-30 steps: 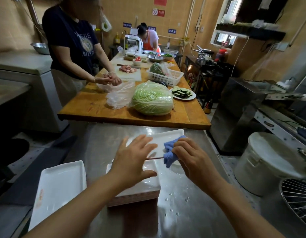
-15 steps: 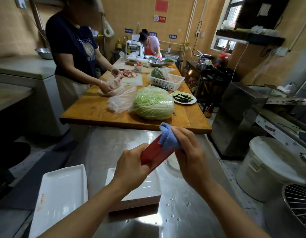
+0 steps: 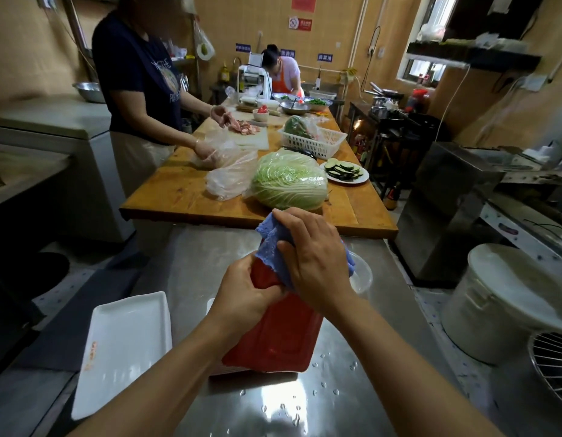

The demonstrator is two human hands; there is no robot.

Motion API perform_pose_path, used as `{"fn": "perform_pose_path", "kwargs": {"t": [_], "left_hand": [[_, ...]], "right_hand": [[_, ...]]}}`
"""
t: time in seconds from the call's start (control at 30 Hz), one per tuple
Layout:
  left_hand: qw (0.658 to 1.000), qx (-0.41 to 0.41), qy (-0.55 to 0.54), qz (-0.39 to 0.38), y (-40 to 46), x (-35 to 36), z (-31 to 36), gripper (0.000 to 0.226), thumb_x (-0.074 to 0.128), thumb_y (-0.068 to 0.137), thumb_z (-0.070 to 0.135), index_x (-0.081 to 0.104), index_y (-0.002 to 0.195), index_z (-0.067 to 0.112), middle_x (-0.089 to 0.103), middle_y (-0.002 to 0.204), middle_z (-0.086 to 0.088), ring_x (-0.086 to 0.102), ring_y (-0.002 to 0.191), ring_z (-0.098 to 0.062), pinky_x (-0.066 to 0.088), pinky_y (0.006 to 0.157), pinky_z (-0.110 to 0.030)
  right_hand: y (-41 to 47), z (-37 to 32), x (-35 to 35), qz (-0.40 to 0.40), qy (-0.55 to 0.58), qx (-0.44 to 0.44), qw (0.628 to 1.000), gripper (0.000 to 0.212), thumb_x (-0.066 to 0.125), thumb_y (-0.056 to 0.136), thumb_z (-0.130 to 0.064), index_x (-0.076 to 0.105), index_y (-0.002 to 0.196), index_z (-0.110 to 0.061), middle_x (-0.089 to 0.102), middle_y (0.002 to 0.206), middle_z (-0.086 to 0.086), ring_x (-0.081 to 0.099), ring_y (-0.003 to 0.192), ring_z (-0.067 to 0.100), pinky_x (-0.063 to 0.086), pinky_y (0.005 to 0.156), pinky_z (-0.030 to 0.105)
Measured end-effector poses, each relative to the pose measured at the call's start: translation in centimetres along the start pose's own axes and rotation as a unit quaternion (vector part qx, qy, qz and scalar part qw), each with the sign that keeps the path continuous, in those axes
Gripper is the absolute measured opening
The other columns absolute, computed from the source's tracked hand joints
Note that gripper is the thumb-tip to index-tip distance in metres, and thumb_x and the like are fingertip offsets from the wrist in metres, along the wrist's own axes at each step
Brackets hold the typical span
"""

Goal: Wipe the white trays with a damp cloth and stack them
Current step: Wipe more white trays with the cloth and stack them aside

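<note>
**Tray flipped, red underside up, cloth on its far end**

Left hand [image 3: 241, 294] grips the tray [image 3: 279, 335] on its left edge, fingers curled round it. Tray is tilted, far end raised, near end down just above the stack [image 3: 229, 371] of trays, of which only a white sliver shows under it. Side facing the camera is red.

Right hand [image 3: 314, 263] holds the blue cloth [image 3: 273, 247], fingers curled over it and pressing it against the tray's far end. Cloth bunches out past the fingers on the far side and to the right.

Left of the left-hand fingers, well apart: a single white tray [image 3: 125, 348] lying flat on the steel table [image 3: 352, 389]. Water drops on the table just nearer than the held tray. Just right of the right-hand fingers, a clear round lid or dish [image 3: 363, 275] on the table; can't tell which.

Beyond the fingers: wooden table [image 3: 178, 197] butted against the steel one, carrying a cabbage [image 3: 289, 181], plastic bags [image 3: 229, 178], a plate of sliced aubergine [image 3: 344, 170] and a white basket [image 3: 317, 141]. A person in a dark shirt [image 3: 137, 74] stands at its left side handling meat; another person in an orange apron [image 3: 282, 74] works at the far end. White bucket [image 3: 506, 304] on the floor, far right of the fingers.
</note>
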State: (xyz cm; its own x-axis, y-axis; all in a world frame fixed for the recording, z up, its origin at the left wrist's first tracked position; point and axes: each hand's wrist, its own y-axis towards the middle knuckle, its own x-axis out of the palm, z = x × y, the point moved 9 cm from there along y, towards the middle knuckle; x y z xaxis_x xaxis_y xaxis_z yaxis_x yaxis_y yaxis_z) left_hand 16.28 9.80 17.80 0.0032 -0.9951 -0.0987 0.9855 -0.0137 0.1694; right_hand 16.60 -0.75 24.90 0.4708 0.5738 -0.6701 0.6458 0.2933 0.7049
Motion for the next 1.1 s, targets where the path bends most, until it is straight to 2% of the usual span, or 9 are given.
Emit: {"fn": "perform_pose_path", "kwargs": {"t": [0.13, 0.27, 0.4, 0.53, 0.6, 0.77, 0.87, 1.0, 1.1], "left_hand": [[0.998, -0.02, -0.063, 0.015, 0.1, -1.2, -0.3, 0.036, 0.073, 0.07, -0.009, 0.064, 0.091, 0.019, 0.073, 0.076, 0.002, 0.068, 0.069, -0.011, 0.054, 0.061, -0.022], [0.992, -0.033, -0.124, 0.016, 0.2, -1.2, -0.1, 0.036, 0.07, 0.072, -0.011, 0.065, 0.095, 0.016, 0.074, 0.079, 0.0, 0.07, 0.071, -0.014, 0.054, 0.059, -0.023], [0.981, -0.052, -0.181, 0.038, 0.3, -0.9, -0.5, 0.033, 0.068, 0.074, -0.01, 0.064, 0.097, 0.013, 0.074, 0.078, -0.002, 0.07, 0.068, -0.016, 0.054, 0.056, -0.025], [0.965, -0.07, -0.237, 0.083, 1.2, -1.2, -0.9, 0.033, 0.064, 0.074, -0.012, 0.064, 0.102, 0.006, 0.072, 0.079, -0.007, 0.069, 0.064, -0.018, 0.055, 0.055, -0.028], [0.959, -0.069, -0.257, 0.1, 1.8, -1.6, -0.9, 0.032, 0.064, 0.074, -0.012, 0.064, 0.101, 0.006, 0.073, 0.078, -0.007, 0.069, 0.063, -0.019, 0.055, 0.055, -0.028], [0.96, -0.053, -0.249, 0.119, 2.6, -1.8, -1.4, 0.028, 0.065, 0.076, -0.008, 0.064, 0.098, 0.009, 0.073, 0.079, -0.005, 0.07, 0.066, -0.018, 0.054, 0.056, -0.026], [0.959, -0.069, -0.255, 0.108, 2.7, -1.1, -2.5, 0.029, 0.065, 0.078, -0.005, 0.061, 0.105, 0.006, 0.071, 0.092, -0.014, 0.069, 0.073, -0.02, 0.056, 0.062, -0.03], [0.982, -0.082, -0.152, 0.082, 3.1, -1.6, -2.9, 0.05, 0.074, 0.074, 0.004, 0.05, 0.118, 0.008, 0.064, 0.115, -0.015, 0.066, 0.094, -0.022, 0.053, 0.078, -0.034], [0.994, -0.019, 0.019, 0.104, 4.0, -4.3, -0.4, 0.092, 0.087, 0.062, 0.022, 0.031, 0.134, 0.02, 0.049, 0.13, -0.002, 0.054, 0.113, -0.016, 0.044, 0.092, -0.031]], "right_hand": [[-0.6, 3.1, -0.4, -0.004, 0.029, 0.054, 0.998, 0.045, 0.035, 0.093, -0.034, 0.053, 0.127, -0.009, 0.058, 0.12, 0.009, 0.054, 0.106, 0.026, 0.043, 0.087, 0.041], [-1.0, 4.7, -0.4, 0.013, 0.124, 0.115, 0.986, 0.041, 0.038, 0.096, -0.023, 0.049, 0.129, -0.003, 0.049, 0.127, 0.014, 0.047, 0.117, 0.025, 0.039, 0.101, 0.036], [-1.5, 4.7, 0.6, 0.018, 0.118, 0.185, 0.975, 0.049, 0.035, 0.096, -0.03, 0.035, 0.142, -0.014, 0.03, 0.143, 0.011, 0.035, 0.129, 0.021, 0.035, 0.102, 0.029], [-4.1, 4.2, 1.9, -0.026, 0.114, 0.249, 0.961, 0.056, 0.036, 0.098, -0.037, 0.01, 0.146, -0.041, 0.036, 0.129, 0.004, 0.054, 0.096, 0.017, 0.05, 0.074, 0.036], [-5.5, 3.8, 2.4, -0.046, 0.121, 0.263, 0.956, 0.056, 0.037, 0.097, -0.04, 0.004, 0.141, -0.049, 0.037, 0.117, -0.001, 0.055, 0.091, 0.017, 0.052, 0.074, 0.041], [-7.4, 4.7, 2.2, -0.001, 0.3, 0.33, 0.895, 0.053, 0.06, 0.089, -0.028, 0.033, 0.129, -0.052, 0.053, 0.122, -0.008, 0.061, 0.098, 0.008, 0.055, 0.082, 0.033], [-7.7, 6.0, 1.5, 0.047, 0.386, 0.382, 0.838, 0.049, 0.073, 0.077, -0.014, 0.051, 0.106, -0.046, 0.066, 0.098, -0.005, 0.069, 0.082, 0.014, 0.059, 0.072, 0.04], [-7.5, 6.7, 0.5, 0.054, 0.375, 0.373, 0.847, 0.051, 0.078, 0.068, -0.009, 0.054, 0.1, -0.042, 0.067, 0.093, 0.001, 0.071, 0.075, 0.019, 0.06, 0.065, 0.044], [-7.2, 6.9, 0.3, 0.014, 0.357, 0.348, 0.866, 0.054, 0.079, 0.065, -0.008, 0.056, 0.1, -0.041, 0.068, 0.093, -0.001, 0.071, 0.074, 0.02, 0.059, 0.065, 0.046]]}}
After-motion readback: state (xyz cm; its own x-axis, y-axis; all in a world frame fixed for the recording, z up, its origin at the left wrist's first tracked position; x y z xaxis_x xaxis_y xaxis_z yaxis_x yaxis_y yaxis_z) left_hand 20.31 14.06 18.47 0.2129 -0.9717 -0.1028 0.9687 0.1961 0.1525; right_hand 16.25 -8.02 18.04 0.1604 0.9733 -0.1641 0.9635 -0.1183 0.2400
